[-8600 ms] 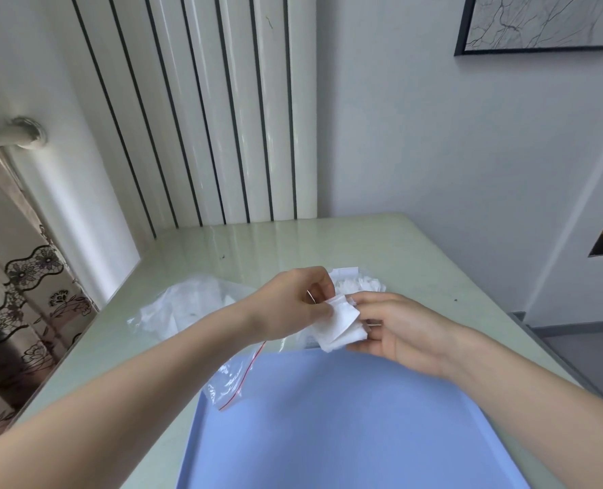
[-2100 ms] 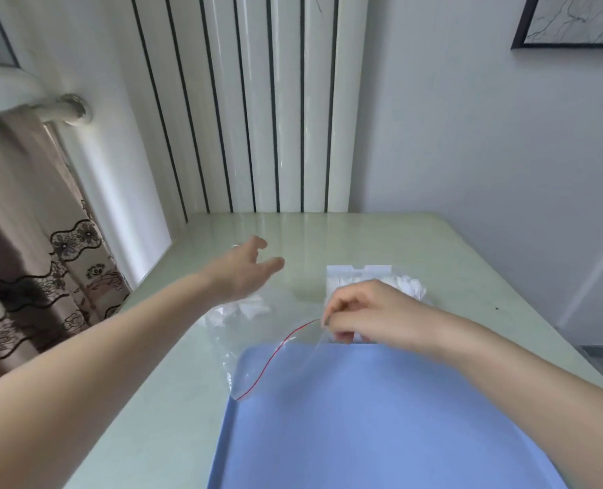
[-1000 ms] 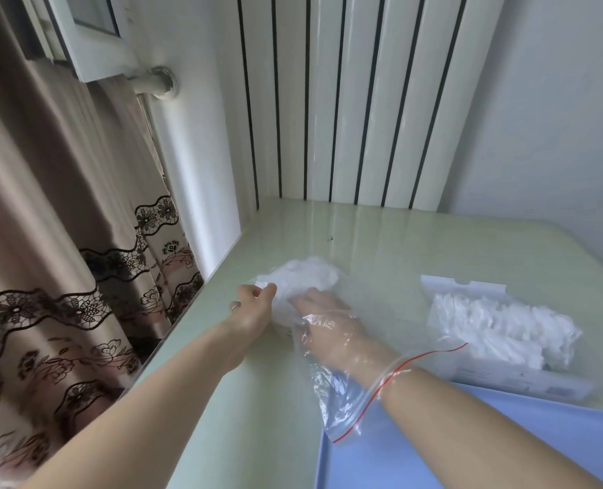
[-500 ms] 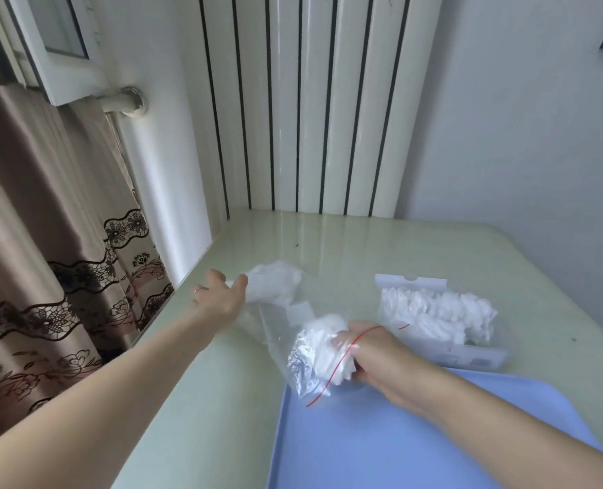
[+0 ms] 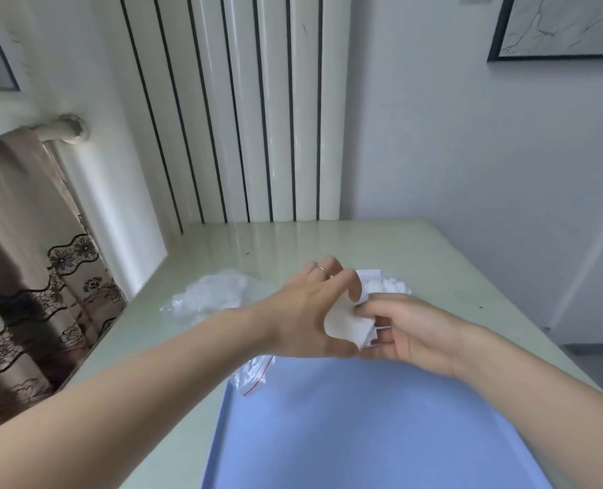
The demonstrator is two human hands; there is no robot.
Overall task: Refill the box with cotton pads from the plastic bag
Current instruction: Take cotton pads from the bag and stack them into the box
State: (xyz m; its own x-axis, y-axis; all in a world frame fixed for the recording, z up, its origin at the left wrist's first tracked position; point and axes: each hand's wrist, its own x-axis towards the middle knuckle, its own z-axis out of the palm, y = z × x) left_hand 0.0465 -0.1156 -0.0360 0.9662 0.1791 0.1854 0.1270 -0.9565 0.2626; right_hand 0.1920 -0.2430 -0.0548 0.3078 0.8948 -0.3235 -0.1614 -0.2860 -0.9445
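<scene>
Head view shows both hands together above the far edge of the blue tray (image 5: 381, 428): the left hand (image 5: 307, 312), off the bag half a second ago, and right hand (image 5: 409, 333) now pinch a stack of cotton pads (image 5: 345, 321) between them. Behind lies the filled box (image 5: 384, 284); the plastic bag (image 5: 218, 298) rests left on the table (image 5: 434, 255).

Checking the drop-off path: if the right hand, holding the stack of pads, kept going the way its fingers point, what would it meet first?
Most likely the left hand, which already grips the same cotton pads; the box sits farther back, though depth is unclear.
</scene>
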